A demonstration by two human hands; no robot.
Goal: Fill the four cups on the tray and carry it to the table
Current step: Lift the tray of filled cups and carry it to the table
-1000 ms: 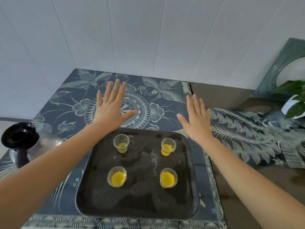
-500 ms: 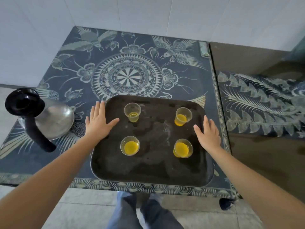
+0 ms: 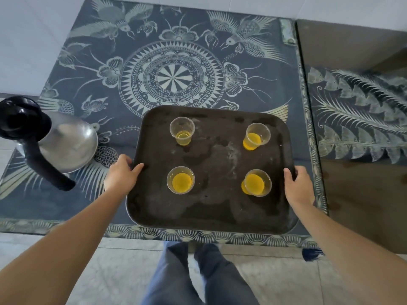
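I have the tray point(image 3: 211, 208) by both side edges: my left hand point(image 3: 121, 175) wraps the left rim, thumb on top and fingers point(image 3: 126, 158) curled under, and my right hand point(image 3: 298, 186) closes on the right rim the same way. The tray sits at the near part of the tabletop point(image 3: 105, 62), its near edge close to the tabletop's front edge. Four cups point(image 3: 182, 133) stand on it in a square, well apart, each with some yellow liquid; the far left one holds least. A kettle point(image 3: 63, 142) stands just left of my left hand, its handle pointing my way. Behind the tray the patterned cloth lies bare to the wall. To the right a second tabletop point(image 3: 363, 183) adjoins. My legs point(image 3: 198, 280) stand on the floor below the front edge.
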